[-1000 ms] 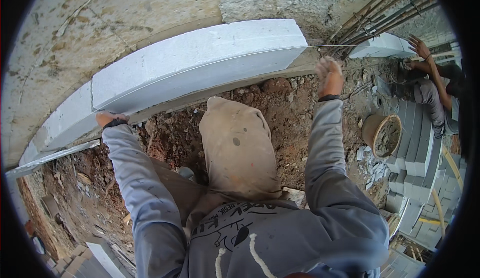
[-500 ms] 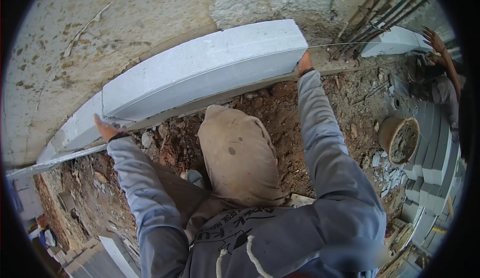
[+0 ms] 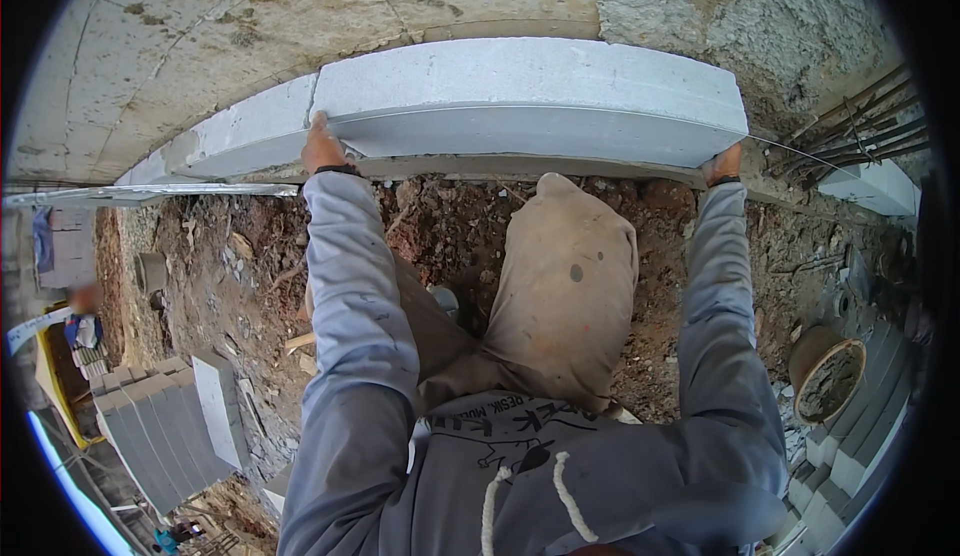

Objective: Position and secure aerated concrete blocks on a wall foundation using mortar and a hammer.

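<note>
The long, white, rectangular masonry block [image 3: 530,81] spans between the fingers of both hands, lying along the rough beige wall [image 3: 300,6]. The left hand [image 3: 326,151] touches its front beside the seam with the shorter white block [image 3: 245,121]; the right hand [image 3: 725,164] cups the far lower corner, apparently to steady both ends. Whether either set of fingers truly grips, I cannot tell. A thin pale string [image 3: 530,107] runs just above the fingers, probably as an alignment guide. Right of the right fingers, bare ledge separates the block's end from rusty metal rods [image 3: 865,121].
</note>
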Motion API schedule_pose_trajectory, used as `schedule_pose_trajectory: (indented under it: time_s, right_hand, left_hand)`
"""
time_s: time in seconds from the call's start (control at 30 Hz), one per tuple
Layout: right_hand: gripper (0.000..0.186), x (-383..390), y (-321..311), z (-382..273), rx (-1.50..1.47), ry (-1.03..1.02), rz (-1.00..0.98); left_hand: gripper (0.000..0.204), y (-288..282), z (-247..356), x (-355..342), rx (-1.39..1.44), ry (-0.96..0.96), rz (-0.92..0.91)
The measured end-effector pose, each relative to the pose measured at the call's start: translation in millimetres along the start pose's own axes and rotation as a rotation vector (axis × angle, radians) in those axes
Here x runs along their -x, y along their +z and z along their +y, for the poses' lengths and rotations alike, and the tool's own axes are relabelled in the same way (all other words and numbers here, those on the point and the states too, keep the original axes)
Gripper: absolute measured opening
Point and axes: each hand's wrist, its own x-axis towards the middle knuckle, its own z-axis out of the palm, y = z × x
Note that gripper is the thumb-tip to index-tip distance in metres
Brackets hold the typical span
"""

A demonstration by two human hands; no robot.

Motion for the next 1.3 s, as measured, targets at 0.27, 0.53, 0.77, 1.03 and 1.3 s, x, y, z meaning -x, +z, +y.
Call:
schedule_pose_trajectory:
  time_s: [0.27,0.53,0.77,1.03,1.3]
  right_hand:
    - [0.033,71,36,-44,0.668,-0.322,0.43]
    - [0.029,176,195,-88,1.203,-0.27,-0.367]
    - [0.053,140,346,-31,1.696,-0.844,-0.851]
    - [0.087,151,441,52,1.872,-0.564,-1.173]
    - [0.107,158,478,96,1.971,-0.495,-1.319]
  left_hand:
    - [0.042,3,-8,-7,0.008,0.072,0.083]
    - [0.072,28,-10,5,0.051,0.135,0.287]
    - [0.069,13,-13,-4,-0.039,0.121,0.282]
    - [0.061,17,-27,-9,-0.204,0.353,0.433]
    - [0.057,16,-31,-9,-0.194,0.315,0.385]
